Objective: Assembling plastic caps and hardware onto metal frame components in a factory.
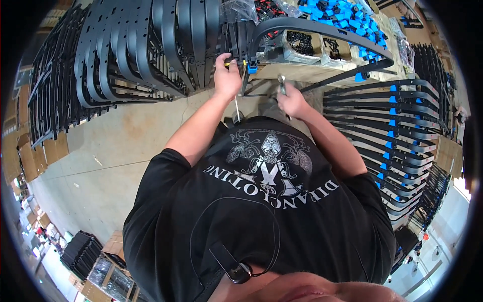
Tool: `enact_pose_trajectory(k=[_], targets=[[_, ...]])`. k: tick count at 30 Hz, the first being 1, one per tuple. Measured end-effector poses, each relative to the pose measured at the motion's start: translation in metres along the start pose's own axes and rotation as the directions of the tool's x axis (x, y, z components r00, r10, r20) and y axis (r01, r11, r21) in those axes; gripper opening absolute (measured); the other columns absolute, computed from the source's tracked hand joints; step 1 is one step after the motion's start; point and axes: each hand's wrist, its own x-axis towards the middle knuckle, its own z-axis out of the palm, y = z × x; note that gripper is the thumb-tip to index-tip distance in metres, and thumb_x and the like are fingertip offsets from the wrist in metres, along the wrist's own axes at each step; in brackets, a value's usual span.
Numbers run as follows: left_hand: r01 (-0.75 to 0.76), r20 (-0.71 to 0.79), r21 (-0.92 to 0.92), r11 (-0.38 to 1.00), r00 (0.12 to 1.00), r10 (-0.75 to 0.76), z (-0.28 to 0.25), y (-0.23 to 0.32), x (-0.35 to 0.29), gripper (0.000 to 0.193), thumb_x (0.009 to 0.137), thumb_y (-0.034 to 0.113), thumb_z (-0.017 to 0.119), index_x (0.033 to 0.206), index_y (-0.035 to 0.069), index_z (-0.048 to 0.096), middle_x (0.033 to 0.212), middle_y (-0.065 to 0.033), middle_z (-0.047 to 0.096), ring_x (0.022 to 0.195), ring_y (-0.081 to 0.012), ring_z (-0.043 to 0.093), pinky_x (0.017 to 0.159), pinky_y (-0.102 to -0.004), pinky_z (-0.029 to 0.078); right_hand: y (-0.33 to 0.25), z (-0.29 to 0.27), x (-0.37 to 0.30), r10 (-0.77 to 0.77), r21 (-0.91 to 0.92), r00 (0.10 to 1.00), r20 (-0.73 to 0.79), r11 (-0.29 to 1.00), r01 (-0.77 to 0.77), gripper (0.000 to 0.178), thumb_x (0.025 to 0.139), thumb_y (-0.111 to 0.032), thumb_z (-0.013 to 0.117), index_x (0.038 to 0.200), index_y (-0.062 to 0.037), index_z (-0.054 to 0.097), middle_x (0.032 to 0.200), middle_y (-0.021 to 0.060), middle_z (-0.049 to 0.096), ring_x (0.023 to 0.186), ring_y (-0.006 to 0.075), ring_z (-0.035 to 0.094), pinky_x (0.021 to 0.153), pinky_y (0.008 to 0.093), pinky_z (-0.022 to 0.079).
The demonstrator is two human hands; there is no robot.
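Note:
My left hand [228, 80] is closed around a slim yellow-and-black tool [228, 64]. The tool points at a blue plastic fitting [252, 68] on a black bent tube frame [322, 26], though I cannot tell whether it touches. Below that hand runs a thin, pale metal rod [238, 109]; what it belongs to is hidden. To the right, apart from the frame, my right hand [293, 101] is slightly blurred and grips a silver metal hand tool [282, 85]. Its exact kind is unclear. Another blue fitting [360, 76] sits near the frame's right end.
Black tube frames [166, 45] stand close-packed at the left. More frames with blue fittings [382, 131] are stacked at the right. On the bench lie loose blue plastic parts [347, 20] and a cardboard box of small black hardware [301, 43]. Concrete floor [121, 136] spreads at left.

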Motion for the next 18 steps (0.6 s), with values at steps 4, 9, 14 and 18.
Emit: enact_pose_trajectory(k=[4,9,14,18], targets=[[0.469,0.296,-0.154,0.869,0.862,-0.413,-0.015,0.038,0.01,0.016,0.101,0.017,0.06,0.113,0.014,0.051,0.072,0.0007,0.051,0.05,-0.0096,0.044,0.039,-0.0291,0.033,-0.067,0.015,0.026,-0.019,0.01,0.998,0.061,1.0,0.018,0.037,0.092,-0.016,0.056,0.12,0.0077,0.05,0.096,0.0286,0.068,0.091,0.041,0.069,0.084,0.0486,0.052],[0.594,0.338,-0.204,0.778,0.789,-0.514,-0.01,0.053,0.011,0.019,0.098,0.019,0.066,0.108,0.013,0.051,0.066,0.0012,0.048,0.042,-0.0089,0.039,0.036,-0.0287,0.027,-0.101,0.029,0.043,-0.046,-0.501,0.999,-0.001,0.864,0.039,0.048,0.093,-0.014,0.052,0.132,0.0105,0.04,0.106,0.0348,0.067,0.097,0.0466,0.067,0.089,0.0521,0.052],[0.407,0.165,-0.116,0.906,0.907,-0.387,-0.009,0.037,0.008,0.027,0.089,0.021,0.078,0.102,0.005,0.061,0.081,-0.0029,0.061,0.068,-0.0106,0.052,0.058,-0.0297,0.044,-0.119,0.015,0.044,0.118,-0.138,0.968,0.224,0.986,-0.088,0.037,0.093,-0.02,0.057,0.119,0.0067,0.053,0.098,0.0256,0.07,0.089,0.0376,0.071,0.076,0.0496,0.057],[0.358,0.154,-0.127,0.925,0.928,-0.338,-0.003,0.029,0.01,0.027,0.087,0.022,0.08,0.099,0.004,0.064,0.087,-0.0055,0.063,0.075,-0.0113,0.054,0.065,-0.0296,0.046,-0.115,0.01,0.047,0.166,0.099,0.893,0.419,0.969,-0.226,0.025,0.091,-0.019,0.062,0.103,0.0022,0.06,0.089,0.0147,0.067,0.076,0.0284,0.069,0.066,0.0505,0.058]])
